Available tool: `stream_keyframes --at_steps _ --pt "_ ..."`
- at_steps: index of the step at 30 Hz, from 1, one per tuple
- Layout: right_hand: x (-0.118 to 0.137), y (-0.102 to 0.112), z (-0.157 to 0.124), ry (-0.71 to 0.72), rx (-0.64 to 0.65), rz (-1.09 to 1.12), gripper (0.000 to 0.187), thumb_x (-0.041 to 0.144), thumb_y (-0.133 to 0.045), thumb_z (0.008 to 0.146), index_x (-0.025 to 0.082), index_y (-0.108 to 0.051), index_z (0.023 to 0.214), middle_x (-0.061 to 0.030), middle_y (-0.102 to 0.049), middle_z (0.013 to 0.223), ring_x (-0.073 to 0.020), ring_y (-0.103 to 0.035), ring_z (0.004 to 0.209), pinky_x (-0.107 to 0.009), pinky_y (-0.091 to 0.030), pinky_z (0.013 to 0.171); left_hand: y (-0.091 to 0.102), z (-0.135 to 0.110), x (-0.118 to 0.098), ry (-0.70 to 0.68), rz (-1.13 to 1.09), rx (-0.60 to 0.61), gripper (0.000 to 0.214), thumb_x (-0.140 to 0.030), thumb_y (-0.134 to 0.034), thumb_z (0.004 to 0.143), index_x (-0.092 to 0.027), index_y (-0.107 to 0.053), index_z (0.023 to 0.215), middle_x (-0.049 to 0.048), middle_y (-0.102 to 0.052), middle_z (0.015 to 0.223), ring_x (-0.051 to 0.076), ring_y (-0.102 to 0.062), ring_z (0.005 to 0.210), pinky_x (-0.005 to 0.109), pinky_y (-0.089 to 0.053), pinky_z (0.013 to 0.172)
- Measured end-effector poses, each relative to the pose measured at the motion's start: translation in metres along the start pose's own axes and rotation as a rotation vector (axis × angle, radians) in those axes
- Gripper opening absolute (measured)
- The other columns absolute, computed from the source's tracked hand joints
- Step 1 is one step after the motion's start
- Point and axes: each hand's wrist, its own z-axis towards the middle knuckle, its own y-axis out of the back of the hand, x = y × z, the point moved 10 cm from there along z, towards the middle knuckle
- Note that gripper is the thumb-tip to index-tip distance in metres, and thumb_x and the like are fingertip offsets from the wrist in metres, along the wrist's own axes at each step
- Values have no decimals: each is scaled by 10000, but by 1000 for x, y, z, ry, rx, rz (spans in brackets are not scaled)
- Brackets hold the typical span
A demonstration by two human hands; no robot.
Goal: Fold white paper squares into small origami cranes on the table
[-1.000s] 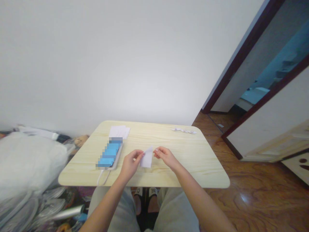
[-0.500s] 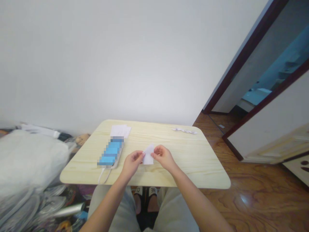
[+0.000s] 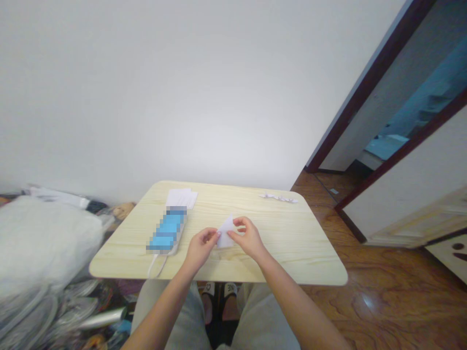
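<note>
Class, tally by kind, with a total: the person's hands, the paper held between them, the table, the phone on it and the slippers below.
Hands: 2 (left hand, right hand)
Held paper: 1
Table: 1
Phone: 1
Slippers: 2
Total: 7

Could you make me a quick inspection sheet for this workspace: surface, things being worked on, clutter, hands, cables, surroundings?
Surface: pale wood-grain table, rounded corners.
Job's things: small white paper between the hands; white sheets far left; small white folded pieces far right.
Clutter: phone-like device, screen pixelated; white bundle left of the table.
Hands: left hand and right hand both pinch the paper.
Cables: white cable at the device's near end.
Surroundings: white wall, wooden floor, dark door frame.
</note>
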Motion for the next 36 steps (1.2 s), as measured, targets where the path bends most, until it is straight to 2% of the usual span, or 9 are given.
stream_keyframes --at_steps 4,7,11,14,19,23,27,31,36 --pt "9 -4 0 75 31 2 159 204 -639 658 188 -575 802 -38 -575 947 -172 -544 897 -290 -461 698 -2 1 5 30 -34 3 302 -435 -597 658 -142 -619 730 19 -616 605 128 -545 513 201 -398 434" --pt "17 -10 -1 132 83 -41 192 173 -656 650 194 -621 838 -53 -572 1004 -184 -528 956 -313 -445 779 -6 1 11 72 -82 30 317 -435 -613 646 -138 -623 755 26 -619 606 145 -567 542 206 -415 433" --pt "25 -16 -3 192 136 -125 145 151 -662 657 190 -663 796 -61 -588 983 -193 -525 962 -335 -402 865 -13 -1 11 107 -150 105 325 -415 -631 636 -128 -653 788 49 -641 636 161 -581 593 218 -437 463" --pt "28 -16 -4 214 158 -148 146 125 -660 656 181 -665 791 -64 -594 973 -193 -526 956 -326 -408 854 -17 -3 10 122 -198 159 321 -398 -638 637 -126 -672 804 65 -661 687 165 -587 627 218 -437 484" --pt "32 -20 -6 262 205 -171 132 145 -647 682 187 -661 806 -49 -612 908 -181 -546 890 -310 -421 812 -11 -5 14 155 -297 84 348 -378 -678 608 -128 -658 849 68 -665 766 150 -587 645 224 -459 543" --pt "36 -20 -7 290 175 -149 111 150 -608 720 180 -647 820 -42 -612 857 -164 -552 833 -279 -431 757 -19 -6 20 198 -400 92 336 -395 -651 640 -126 -637 842 58 -640 778 147 -580 673 254 -486 597" --pt "35 -19 -7 267 156 -159 64 144 -591 723 174 -624 769 -28 -594 782 -155 -546 758 -269 -436 697 -17 -3 16 111 -259 69 280 -402 -600 677 -129 -637 727 22 -598 664 134 -540 601 241 -463 552" --pt "35 -20 -8 281 187 -145 126 164 -620 702 179 -619 827 -41 -591 877 -170 -543 853 -293 -434 771 -6 0 1 -23 -4 21 259 -384 -570 694 -141 -646 652 -7 -565 529 128 -508 528 228 -409 541" --pt "30 -13 -5 281 156 -71 147 209 -611 724 175 -610 866 -64 -580 996 -173 -538 954 -306 -434 833 -13 3 -6 -46 58 144 299 -410 -540 719 -140 -665 689 10 -606 568 140 -529 549 228 -400 537"
